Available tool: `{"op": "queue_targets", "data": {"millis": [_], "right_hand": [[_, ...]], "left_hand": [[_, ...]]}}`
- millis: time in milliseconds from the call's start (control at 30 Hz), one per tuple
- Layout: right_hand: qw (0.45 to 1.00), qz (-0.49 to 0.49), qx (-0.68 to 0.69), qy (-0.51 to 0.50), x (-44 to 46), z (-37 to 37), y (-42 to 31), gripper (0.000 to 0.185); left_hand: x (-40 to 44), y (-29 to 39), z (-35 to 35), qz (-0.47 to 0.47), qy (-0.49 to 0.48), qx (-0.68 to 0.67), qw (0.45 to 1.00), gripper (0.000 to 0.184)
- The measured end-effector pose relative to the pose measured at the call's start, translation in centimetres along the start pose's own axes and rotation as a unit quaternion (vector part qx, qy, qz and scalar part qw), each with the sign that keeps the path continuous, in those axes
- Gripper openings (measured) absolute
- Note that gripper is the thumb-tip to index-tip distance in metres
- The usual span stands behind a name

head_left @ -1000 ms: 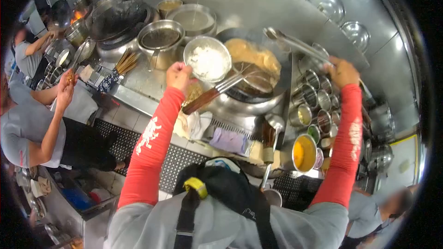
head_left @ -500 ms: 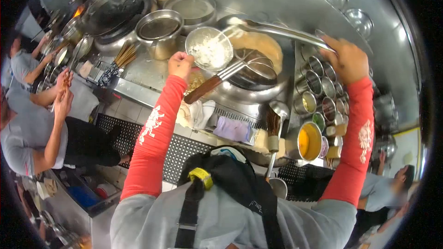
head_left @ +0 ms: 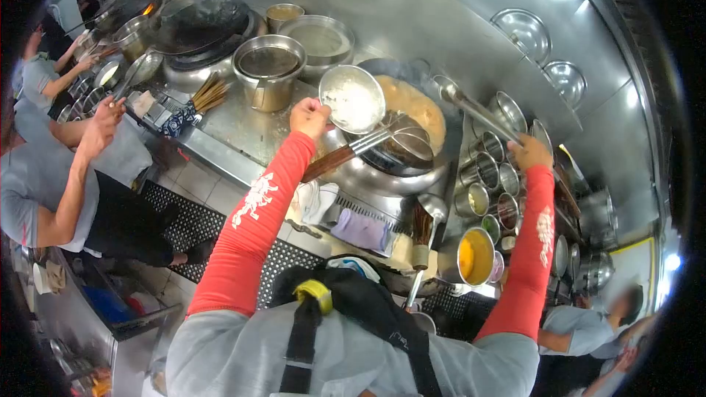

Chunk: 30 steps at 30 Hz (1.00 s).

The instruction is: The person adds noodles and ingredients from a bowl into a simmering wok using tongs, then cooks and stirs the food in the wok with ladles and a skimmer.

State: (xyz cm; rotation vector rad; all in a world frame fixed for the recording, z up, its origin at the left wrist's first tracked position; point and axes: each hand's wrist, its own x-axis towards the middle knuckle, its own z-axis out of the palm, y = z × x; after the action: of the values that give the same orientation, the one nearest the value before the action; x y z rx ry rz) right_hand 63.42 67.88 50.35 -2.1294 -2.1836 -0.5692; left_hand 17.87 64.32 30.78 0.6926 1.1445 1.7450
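My left hand pinches the rim of a metal bowl that holds white food. The bowl is over the left edge of a wok with light brown liquid in it. My right hand grips the handle of a metal ladle, whose head is above the wok's right rim. A wire strainer with a wooden handle lies across the front of the wok, below the bowl.
To the left are a steel pot, a second wok and bamboo sticks. Small containers and a pot of orange liquid stand at right. Co-workers are at far left and lower right.
The ladle head has moved from over the bowl and wok to the wok's right side. The view has shifted, and the bowl is still in my left hand.
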Motion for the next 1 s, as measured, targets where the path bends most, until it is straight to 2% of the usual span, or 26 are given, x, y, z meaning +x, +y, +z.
{"op": "queue_targets", "data": {"millis": [100,167,233,333,433,467,600,700,733,800,933,1000], "right_hand": [[0.998,-0.051,-0.019,0.026,-3.4,-8.2,-4.3,0.044],[0.979,-0.167,-0.067,0.093,-5.7,-10.8,-6.9,0.047],[0.943,-0.287,-0.06,0.158,-7.2,-11.7,-9.7,0.041],[0.929,-0.314,-0.128,0.146,-7.3,-12.0,-12.6,0.034],[0.94,-0.29,-0.099,0.152,-7.2,-13.5,-11.7,0.029],[0.948,-0.272,-0.095,0.139,-7.2,-14.0,-11.5,0.038],[0.94,-0.292,-0.074,0.162,-6.1,-11.8,-12.5,0.037],[0.949,-0.291,-0.091,0.077,-4.6,-10.4,-13.4,0.038],[0.951,-0.288,-0.08,0.076,-4.8,-11.3,-13.4,0.036],[0.953,-0.275,-0.062,0.116,-4.7,-12.6,-12.5,0.034],[0.966,-0.217,-0.039,0.134,-3.3,-14.8,-10.5,0.033],[0.979,-0.165,-0.052,0.108,-1.6,-14.0,-9.2,0.032]], "left_hand": [[-0.1,0.9,-0.1,0.024,-0.039,0.01,0.999,0.016],[0.2,1.0,0.6,0.025,-0.055,0.007,0.998,0.016],[0.0,1.4,1.9,0.022,-0.077,0.013,0.997,0.016],[-1.0,2.0,2.9,0.018,-0.095,0.033,0.995,0.014],[-0.8,1.1,1.7,0.018,-0.078,0.022,0.997,0.014],[-0.8,0.7,1.2,0.019,-0.074,0.028,0.997,0.015],[-1.2,0.7,0.8,0.018,-0.068,0.016,0.997,0.016],[-1.1,0.4,1.1,0.008,-0.062,0.034,0.997,0.017],[-0.6,-0.3,0.5,0.005,-0.052,0.067,0.996,0.016],[0.1,-1.5,-0.9,0.003,-0.026,0.049,0.998,0.016],[0.3,-1.6,-2.7,-0.004,0.009,0.049,0.999,0.013],[0.5,-1.2,-2.6,-0.011,0.02,0.047,0.999,0.012]]}}
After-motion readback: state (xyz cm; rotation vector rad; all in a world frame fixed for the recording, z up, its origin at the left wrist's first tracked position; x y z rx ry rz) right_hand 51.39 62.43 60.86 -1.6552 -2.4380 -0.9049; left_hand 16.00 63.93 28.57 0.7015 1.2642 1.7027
